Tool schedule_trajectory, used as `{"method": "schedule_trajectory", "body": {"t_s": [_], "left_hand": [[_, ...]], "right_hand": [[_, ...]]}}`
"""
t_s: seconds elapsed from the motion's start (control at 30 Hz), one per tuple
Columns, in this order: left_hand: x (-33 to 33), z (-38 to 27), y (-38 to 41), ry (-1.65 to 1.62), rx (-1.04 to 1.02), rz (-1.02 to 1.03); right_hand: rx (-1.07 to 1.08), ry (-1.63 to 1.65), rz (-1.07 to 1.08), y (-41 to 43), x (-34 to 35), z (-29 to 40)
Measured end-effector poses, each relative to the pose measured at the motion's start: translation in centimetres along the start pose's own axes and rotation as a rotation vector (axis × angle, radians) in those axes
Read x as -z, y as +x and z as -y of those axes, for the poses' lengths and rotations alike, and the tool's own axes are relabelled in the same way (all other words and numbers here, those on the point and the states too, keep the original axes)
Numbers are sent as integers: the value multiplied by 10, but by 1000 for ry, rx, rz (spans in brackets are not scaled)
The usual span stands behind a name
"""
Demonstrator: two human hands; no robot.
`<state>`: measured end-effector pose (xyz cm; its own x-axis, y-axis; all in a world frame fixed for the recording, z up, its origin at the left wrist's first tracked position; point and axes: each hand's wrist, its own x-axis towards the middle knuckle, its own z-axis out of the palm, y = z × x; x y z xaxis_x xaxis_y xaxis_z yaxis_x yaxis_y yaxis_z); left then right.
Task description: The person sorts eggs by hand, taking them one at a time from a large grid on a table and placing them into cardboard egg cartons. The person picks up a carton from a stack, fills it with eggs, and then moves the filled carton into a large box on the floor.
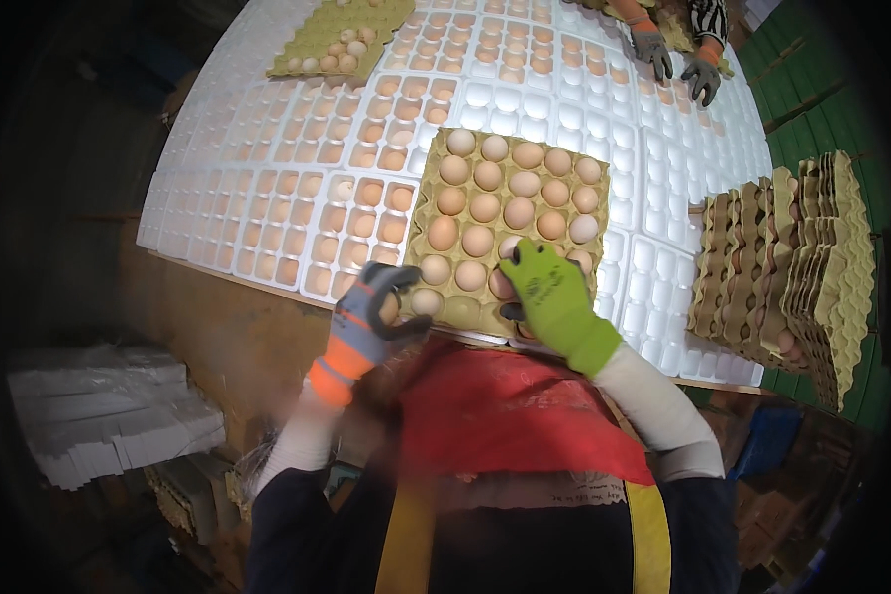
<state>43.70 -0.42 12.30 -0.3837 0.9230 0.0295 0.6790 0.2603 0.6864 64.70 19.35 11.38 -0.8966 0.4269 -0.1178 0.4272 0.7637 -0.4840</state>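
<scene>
A pulp egg tray (pixel 466 310) filled with brown and pale eggs lies before me at the table's front edge, on top of white foam egg packs. My left hand (pixel 367 315), in a grey and orange glove, curls around an egg (pixel 390 308) just off the tray's left front corner. Over the front right of the tray is my right hand (pixel 557 304) in a green glove. Its fingers and thumb close about an egg (pixel 501 284), and the glove hides several cups. One bare cup (pixel 462 307) shows in the front row.
Egg-filled foam packs (pixel 267 230) spread left; unfilled ones (pixel 646 297) lie right. Another pulp tray (pixel 297 61) with several eggs sits far left. Stacked pulp trays (pixel 779 275) stand right. A co-worker's gloved hands (pixel 676 67) work at the far right. White bundled sheets (pixel 111 408) lie lower left.
</scene>
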Motion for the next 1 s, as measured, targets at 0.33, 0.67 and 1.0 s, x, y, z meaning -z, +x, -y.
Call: {"method": "schedule_trajectory", "body": {"t_s": [0.33,0.67,1.0], "left_hand": [[-11,29,-12,-754,579,155],[7,21,47,160,-242,-17],[0,15,45,96,-105,-19]], "right_hand": [[-196,1228,-19,-8,31,-9],[-72,83,-221,24,-26,49],[9,588,-579,11,-43,38]]}}
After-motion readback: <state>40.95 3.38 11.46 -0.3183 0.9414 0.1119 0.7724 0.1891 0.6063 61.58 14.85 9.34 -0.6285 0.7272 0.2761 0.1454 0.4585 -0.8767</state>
